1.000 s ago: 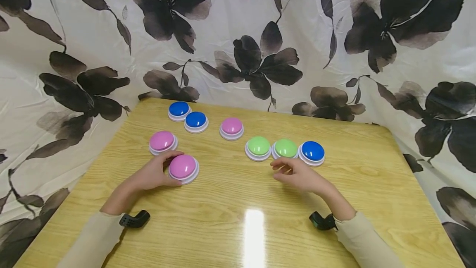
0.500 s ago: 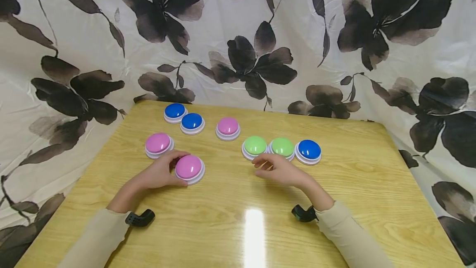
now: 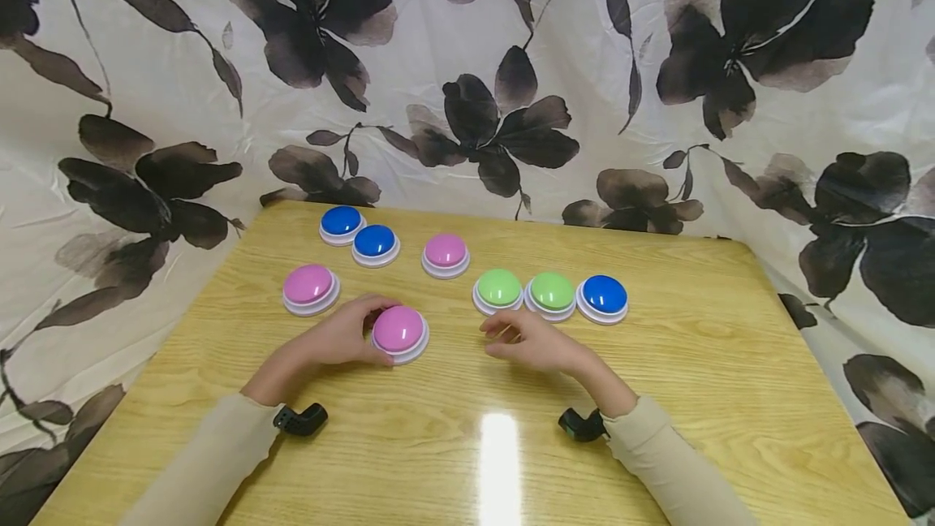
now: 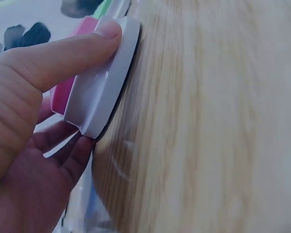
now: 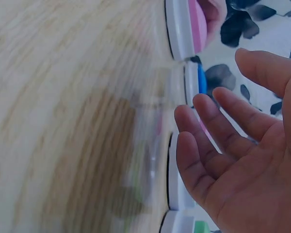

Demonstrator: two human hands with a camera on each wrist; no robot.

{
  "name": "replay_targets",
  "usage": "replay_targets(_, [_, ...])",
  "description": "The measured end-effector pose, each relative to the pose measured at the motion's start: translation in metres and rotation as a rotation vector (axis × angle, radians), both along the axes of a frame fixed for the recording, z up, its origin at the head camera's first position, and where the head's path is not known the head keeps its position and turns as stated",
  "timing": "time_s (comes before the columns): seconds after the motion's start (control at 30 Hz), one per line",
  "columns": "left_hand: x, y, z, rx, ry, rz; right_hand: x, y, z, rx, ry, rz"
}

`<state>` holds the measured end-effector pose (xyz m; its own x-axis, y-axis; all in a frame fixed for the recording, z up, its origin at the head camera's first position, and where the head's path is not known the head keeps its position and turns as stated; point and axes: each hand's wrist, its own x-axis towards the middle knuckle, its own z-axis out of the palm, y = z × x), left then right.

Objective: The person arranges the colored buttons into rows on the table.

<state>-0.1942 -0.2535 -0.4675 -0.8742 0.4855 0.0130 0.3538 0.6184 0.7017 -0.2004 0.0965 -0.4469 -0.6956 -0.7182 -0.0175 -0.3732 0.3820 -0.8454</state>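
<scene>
Presently, the left hand (image 3: 349, 334) grips a pink button (image 3: 398, 328) near the middle of the frame

In the head view, this button is on the wooden table (image 3: 409, 461), a little below and left of the frame's centre. The thumb (image 4: 82, 54) presses the white base from one side, and the other fingers (image 4: 77, 158) are clamped at its opposite side. Whether the base lies fully flat, I cannot tell.

Farther to the right, the right hand (image 3: 529, 339) is just below the left green button (image 3: 499, 287) and the right green button (image 3: 552, 291). Its fingers (image 5: 220, 125) are loosely bent and a little apart, with the thumb standing away from them. If it touches a base, I cannot tell.

Beside the green pair, at the right end of the row, is a blue button (image 3: 605, 295). Above centre-left are the upper blue button (image 3: 341, 220) and the lower blue button (image 3: 374, 240), close together; right of them is the far pink button (image 3: 445, 250). Another, the left pink button (image 3: 307, 283), is at the left, near the left hand.

Behind the table, a cloth (image 3: 416, 47) with dark flowers fills the upper frame.
</scene>
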Motion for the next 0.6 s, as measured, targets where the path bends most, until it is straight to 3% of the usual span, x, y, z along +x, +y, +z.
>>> replay_targets(0.3, [-0.009,0.024,-0.001,0.012,0.023,-0.07,0.007,-0.011,-0.001,-0.032,-0.016,-0.028])
replay_targets(0.6, [-0.012,0.048,0.002,-0.042,-0.038,-0.091,0.009,-0.017,-0.005,-0.037,-0.041,-0.081])
